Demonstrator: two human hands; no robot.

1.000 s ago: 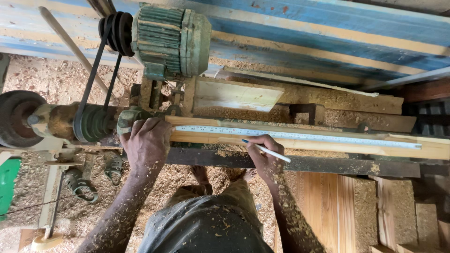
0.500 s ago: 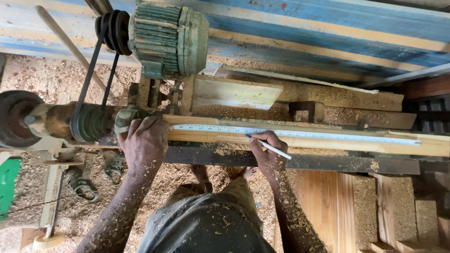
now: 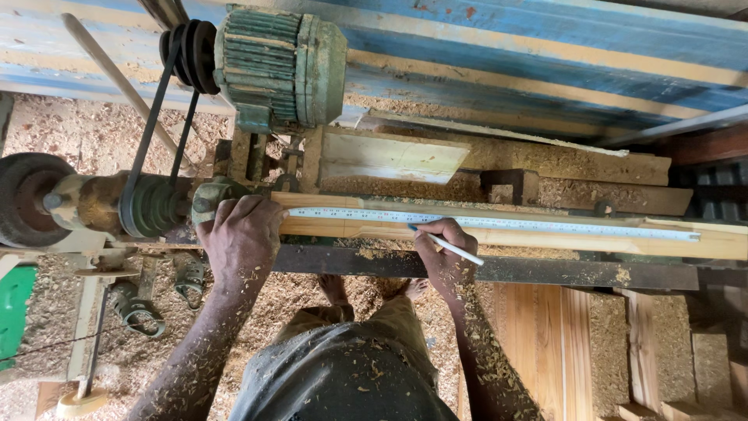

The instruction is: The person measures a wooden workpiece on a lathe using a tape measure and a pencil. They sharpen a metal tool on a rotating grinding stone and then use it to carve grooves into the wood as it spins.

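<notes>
A long pale wooden workpiece (image 3: 545, 238) lies across a wood lathe, with a long white ruler (image 3: 499, 223) laid along its top. My left hand (image 3: 243, 238) presses down on the left end of the ruler and workpiece, beside the lathe's headstock chuck (image 3: 212, 196). My right hand (image 3: 440, 253) holds a white pencil (image 3: 452, 248), its tip touching the workpiece just under the ruler's edge near the middle. Sawdust covers both forearms.
A green electric motor (image 3: 280, 66) sits above the headstock, with belts (image 3: 156, 117) running down to a pulley (image 3: 156, 206). A dark steel tool rest bar (image 3: 530, 269) runs in front of the workpiece. Sawdust covers the floor. Wooden boards (image 3: 545, 343) lie at lower right.
My right hand with the pencil has shifted slightly left along the ruler. My left hand stays pressed on the ruler's left end.
</notes>
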